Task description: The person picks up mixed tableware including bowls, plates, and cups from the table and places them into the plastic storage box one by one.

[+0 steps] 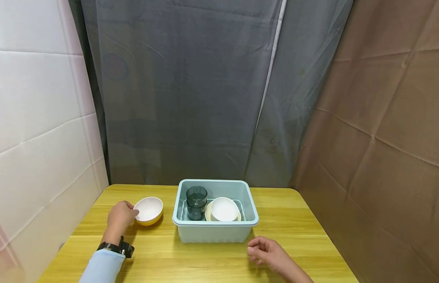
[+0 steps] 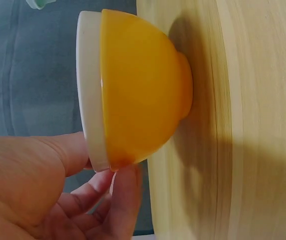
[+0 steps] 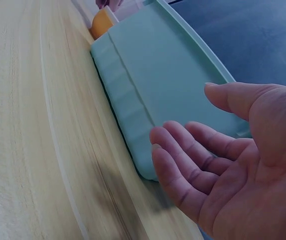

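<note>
My left hand point(image 1: 121, 217) pinches the near-left rim of a bowl point(image 1: 148, 210), white inside and yellow outside. In the left wrist view the thumb lies over the rim of the yellow bowl point(image 2: 137, 85) and the fingers press its outer wall, with its foot close over the wood. My right hand point(image 1: 267, 253) holds nothing; its fingers hang loosely curled beside the near right corner of a pale blue-green plastic bin point(image 1: 215, 232). Inside the bin, two stacked dark clear cups point(image 1: 196, 196) stand at the left, and a white bowl point(image 1: 224, 209) sits on a cream plate point(image 1: 208, 212).
The wooden table point(image 1: 293, 220) has rounded far corners. A grey curtain point(image 1: 191, 98) hangs behind it, a white cloth point(image 1: 39, 98) at the left and a brown cloth point(image 1: 389, 137) at the right. A black wrist strap point(image 1: 116, 247) circles the left wrist.
</note>
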### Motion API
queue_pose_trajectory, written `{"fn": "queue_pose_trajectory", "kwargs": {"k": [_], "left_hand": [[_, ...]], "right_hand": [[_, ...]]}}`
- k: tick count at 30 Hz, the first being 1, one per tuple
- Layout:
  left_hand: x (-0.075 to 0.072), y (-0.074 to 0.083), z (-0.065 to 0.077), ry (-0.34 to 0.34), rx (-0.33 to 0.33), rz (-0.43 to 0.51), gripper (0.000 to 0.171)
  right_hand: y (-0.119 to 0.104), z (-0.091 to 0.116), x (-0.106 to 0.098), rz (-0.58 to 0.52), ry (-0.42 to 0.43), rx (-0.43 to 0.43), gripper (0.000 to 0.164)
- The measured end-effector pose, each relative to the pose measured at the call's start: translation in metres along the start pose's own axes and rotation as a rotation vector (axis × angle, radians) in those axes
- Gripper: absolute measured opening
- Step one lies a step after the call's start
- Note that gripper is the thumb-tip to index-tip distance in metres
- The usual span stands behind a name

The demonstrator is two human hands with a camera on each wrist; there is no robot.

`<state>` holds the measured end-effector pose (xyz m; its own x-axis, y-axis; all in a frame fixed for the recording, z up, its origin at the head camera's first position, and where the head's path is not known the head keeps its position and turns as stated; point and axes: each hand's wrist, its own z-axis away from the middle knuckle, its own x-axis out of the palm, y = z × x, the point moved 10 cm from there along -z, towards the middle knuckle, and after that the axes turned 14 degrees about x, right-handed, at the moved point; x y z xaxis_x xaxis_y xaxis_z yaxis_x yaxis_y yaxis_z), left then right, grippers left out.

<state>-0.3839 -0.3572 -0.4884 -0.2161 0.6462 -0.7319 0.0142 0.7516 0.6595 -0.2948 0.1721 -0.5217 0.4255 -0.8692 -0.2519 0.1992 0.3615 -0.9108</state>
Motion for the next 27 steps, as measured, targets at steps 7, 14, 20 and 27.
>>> {"fn": "queue_pose_trajectory", "kwargs": {"k": [7, 14, 20, 27], "left_hand": [[-0.002, 0.009, -0.003, 0.023, 0.017, -0.043, 0.028], [-0.006, 0.015, -0.003, 0.026, 0.008, -0.112, 0.029], [-0.012, 0.021, -0.002, 0.037, -0.002, -0.147, 0.029], [-0.016, 0.022, -0.001, 0.054, 0.026, -0.119, 0.031]], "right_hand": [[0.001, 0.002, 0.0, -0.025, -0.012, 0.003, 0.03], [0.003, 0.004, 0.002, -0.02, -0.03, -0.01, 0.027], [0.003, 0.004, 0.001, -0.018, -0.029, 0.002, 0.027], [0.002, 0.006, 0.0, -0.012, -0.031, -0.002, 0.025]]}}
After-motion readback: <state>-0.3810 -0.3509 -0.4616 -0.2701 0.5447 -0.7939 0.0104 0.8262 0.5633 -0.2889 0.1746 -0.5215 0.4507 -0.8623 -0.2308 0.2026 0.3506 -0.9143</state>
